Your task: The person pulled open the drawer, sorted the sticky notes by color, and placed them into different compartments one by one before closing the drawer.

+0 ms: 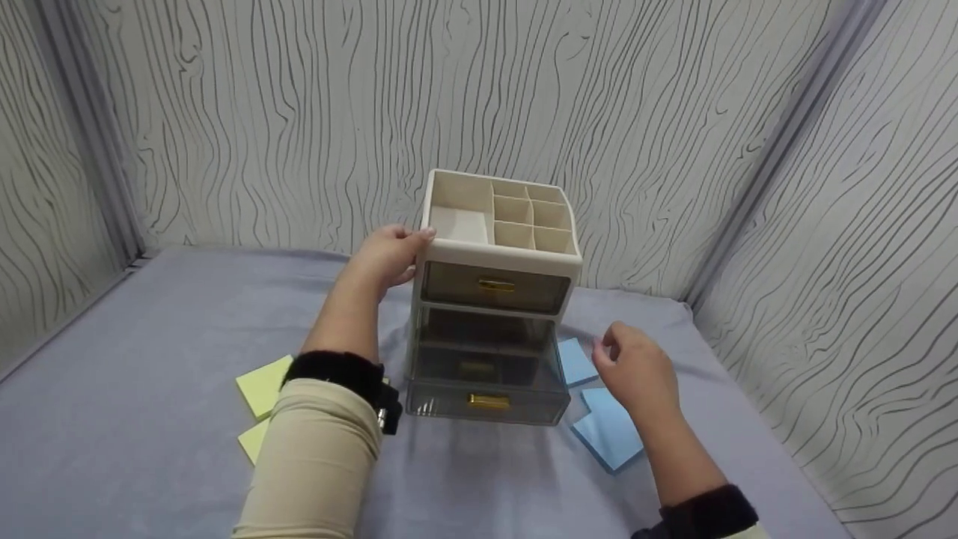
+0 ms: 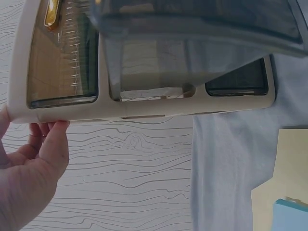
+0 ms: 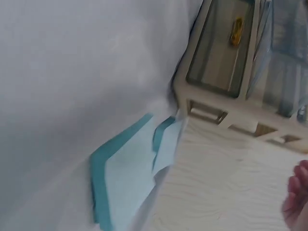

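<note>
A cream desktop drawer organizer (image 1: 503, 254) stands on the cloth-covered table, with open compartments on top. Its middle drawer (image 1: 490, 404), smoky and see-through with a gold handle, is pulled far out. The top drawer (image 1: 498, 290) and the bottom drawer (image 2: 238, 79) are closed. My left hand (image 1: 385, 258) grips the organizer's upper left edge, thumb on the rim and fingers along the side. To the right of the organizer, my right hand (image 1: 636, 367) hovers near blue sticky notes (image 1: 610, 434), its fingers loosely curled and nothing visible in them.
Yellow sticky notes (image 1: 266, 385) lie left of the organizer, partly behind my left forearm. A second blue pad (image 1: 576, 363) lies close to the organizer's right side. Wood-patterned panels (image 1: 299, 112) enclose the table (image 1: 179, 322) at the back and both sides.
</note>
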The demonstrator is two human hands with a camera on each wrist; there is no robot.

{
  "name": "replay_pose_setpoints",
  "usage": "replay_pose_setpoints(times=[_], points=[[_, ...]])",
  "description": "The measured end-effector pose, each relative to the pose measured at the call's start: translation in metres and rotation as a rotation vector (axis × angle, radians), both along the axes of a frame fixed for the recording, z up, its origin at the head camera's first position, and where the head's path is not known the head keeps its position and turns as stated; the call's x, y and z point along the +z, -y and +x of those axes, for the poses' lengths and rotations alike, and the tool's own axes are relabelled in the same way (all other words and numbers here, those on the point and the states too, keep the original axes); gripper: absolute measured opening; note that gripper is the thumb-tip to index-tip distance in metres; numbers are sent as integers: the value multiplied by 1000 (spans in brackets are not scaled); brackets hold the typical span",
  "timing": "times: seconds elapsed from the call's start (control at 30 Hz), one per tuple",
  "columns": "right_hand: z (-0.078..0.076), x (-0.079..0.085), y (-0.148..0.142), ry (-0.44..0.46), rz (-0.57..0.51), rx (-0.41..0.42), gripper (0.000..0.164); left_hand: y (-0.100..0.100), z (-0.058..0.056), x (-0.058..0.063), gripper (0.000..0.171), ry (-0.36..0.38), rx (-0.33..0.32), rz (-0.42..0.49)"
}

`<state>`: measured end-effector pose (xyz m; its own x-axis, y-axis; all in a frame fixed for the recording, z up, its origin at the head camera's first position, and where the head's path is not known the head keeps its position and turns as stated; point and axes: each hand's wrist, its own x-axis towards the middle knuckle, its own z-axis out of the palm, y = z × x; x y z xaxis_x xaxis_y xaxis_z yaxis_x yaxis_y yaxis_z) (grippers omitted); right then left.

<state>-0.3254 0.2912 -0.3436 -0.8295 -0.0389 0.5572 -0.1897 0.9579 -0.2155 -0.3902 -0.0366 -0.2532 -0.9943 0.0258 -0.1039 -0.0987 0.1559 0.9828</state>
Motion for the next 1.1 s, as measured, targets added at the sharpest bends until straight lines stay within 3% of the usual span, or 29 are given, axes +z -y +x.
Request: replay_pose_setpoints(times=[0.13, 0.23, 0.3, 0.43, 0.6, 0.87, 1.1], points=[[-5, -10, -18, 383, 30, -51, 25, 0, 1, 0, 42, -2, -4, 5], [-6, -20, -27, 556, 55, -59, 38, 0, 1, 0, 42, 1, -5, 5], [-6, -27, -32, 620, 63, -76, 47, 0, 1, 0, 42, 1, -7, 5], [-4, -38, -37, 672, 82, -125, 60, -1, 1, 0, 43, -2, -9, -1], [-3, -46, -40, 712, 76, -148, 57, 0, 2, 1, 44, -11, -17, -1], [-5, -56, -41, 766, -23, -151, 67, 2, 2, 1, 46, -6, -19, 3], [-2, -55, -40, 771, -41, -162, 75, 2, 3, 1, 45, -1, -24, -1]])
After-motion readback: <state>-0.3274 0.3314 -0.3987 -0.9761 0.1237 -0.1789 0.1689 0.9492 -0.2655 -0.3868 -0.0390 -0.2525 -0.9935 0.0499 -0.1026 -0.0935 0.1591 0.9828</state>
